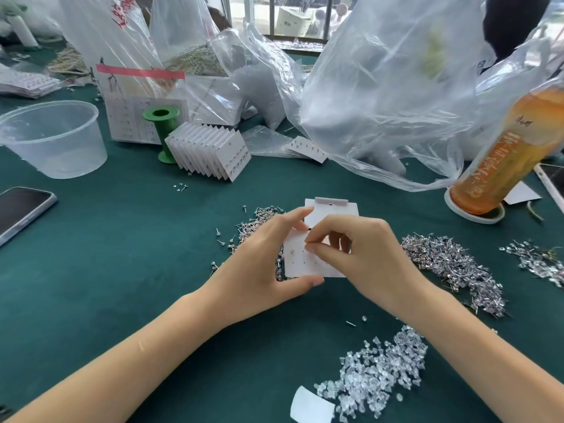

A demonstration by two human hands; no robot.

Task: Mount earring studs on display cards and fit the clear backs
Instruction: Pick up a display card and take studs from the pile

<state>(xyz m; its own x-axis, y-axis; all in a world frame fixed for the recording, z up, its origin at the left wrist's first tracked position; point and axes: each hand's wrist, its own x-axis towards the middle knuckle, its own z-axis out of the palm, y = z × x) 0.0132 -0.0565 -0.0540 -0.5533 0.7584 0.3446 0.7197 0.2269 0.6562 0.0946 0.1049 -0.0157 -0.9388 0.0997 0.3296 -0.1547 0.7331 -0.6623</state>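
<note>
A white display card with rows of small holes and one stud mounted at its upper left is held in my left hand, thumb under its lower edge and index finger at the top. My right hand pinches something small over the card's upper middle; the item is hidden by the fingertips. Another white card lies just behind. Piles of earring studs lie to the right and more studs to the left. Clear backs are heaped at the front right.
A fanned stack of filled cards leans on a green spool. A clear plastic tub and a phone are at the left. Large plastic bags fill the back. An orange bottle stands at the right.
</note>
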